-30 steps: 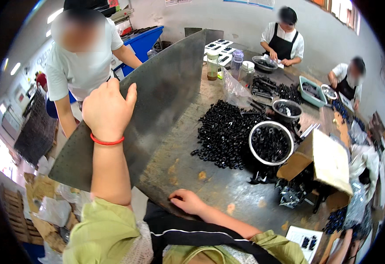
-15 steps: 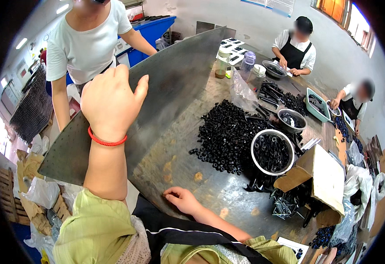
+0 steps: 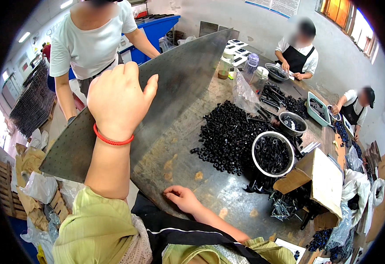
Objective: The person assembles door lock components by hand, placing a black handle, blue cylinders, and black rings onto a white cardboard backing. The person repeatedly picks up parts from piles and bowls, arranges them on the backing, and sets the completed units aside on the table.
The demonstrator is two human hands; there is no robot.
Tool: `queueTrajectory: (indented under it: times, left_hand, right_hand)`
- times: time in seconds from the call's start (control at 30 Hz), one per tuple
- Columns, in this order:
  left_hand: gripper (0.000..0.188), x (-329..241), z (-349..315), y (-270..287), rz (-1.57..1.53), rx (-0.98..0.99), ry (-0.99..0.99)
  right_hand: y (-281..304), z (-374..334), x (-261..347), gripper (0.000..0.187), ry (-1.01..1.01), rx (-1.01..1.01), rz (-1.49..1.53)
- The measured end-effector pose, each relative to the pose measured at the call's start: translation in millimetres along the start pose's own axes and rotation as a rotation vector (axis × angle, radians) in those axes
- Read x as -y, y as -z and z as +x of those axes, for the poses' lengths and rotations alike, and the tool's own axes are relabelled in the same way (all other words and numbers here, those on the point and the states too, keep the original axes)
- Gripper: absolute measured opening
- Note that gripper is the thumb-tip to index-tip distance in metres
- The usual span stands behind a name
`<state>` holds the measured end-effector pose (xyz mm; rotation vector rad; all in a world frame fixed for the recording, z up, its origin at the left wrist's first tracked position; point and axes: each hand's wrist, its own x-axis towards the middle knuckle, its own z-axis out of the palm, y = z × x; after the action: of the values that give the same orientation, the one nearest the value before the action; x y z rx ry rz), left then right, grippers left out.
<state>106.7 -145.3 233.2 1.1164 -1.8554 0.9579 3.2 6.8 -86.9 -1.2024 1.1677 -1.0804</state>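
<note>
My left hand (image 3: 120, 103) is raised at the upper edge of a large grey metal sheet (image 3: 175, 75) that stands tilted over the table. The fingers are bent over that edge, their tips hidden, and the thumb points up on the near side. A red cord bracelet (image 3: 112, 140) circles the wrist. Low at the near table edge rests my right hand (image 3: 184, 199), loosely bent, with nothing seen in it. Across the sheet, a co-worker in a white shirt (image 3: 93, 42) has both arms down to its far edge.
A heap of small black parts (image 3: 227, 136) covers the middle of the metal table (image 3: 179, 154). Beside it stand a steel bowl of black parts (image 3: 272, 153), an open cardboard box (image 3: 326, 176) and a pile of bolts (image 3: 284, 207). Jars (image 3: 226, 64) stand farther back. Two seated co-workers handle parts.
My left hand and the far end of the sheet have shifted slightly right. My right hand stays in place. The seated co-worker at the far right has moved their head and arm a little.
</note>
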Motion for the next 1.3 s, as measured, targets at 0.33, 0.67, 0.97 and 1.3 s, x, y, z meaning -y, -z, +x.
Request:
queueTrajectory:
  times: [0.33, 0.67, 0.97, 1.3]
  left_hand:
    - [0.036, -1, -1, 0, -0.009, -0.005, -0.003]
    - [0.036, 0, 1, 3, 0.01, -0.025, -0.01]
    - [0.038, -1, 0, 4, -0.01, 0.03, 0.0]
    - [0.037, -2, 0, 2, 0.015, -0.018, -0.004]
  right_hand:
    - [1, -2, 6, 0.021, -0.031, 0.002, 0.003]
    - [-3, 1, -3, 0.022, -0.003, 0.013, 0.03]
    - [-1, -1, 6, 0.022, 0.003, 0.007, 0.007]
    - [-1, 0, 1, 0.022, -0.004, 0.007, 0.027]
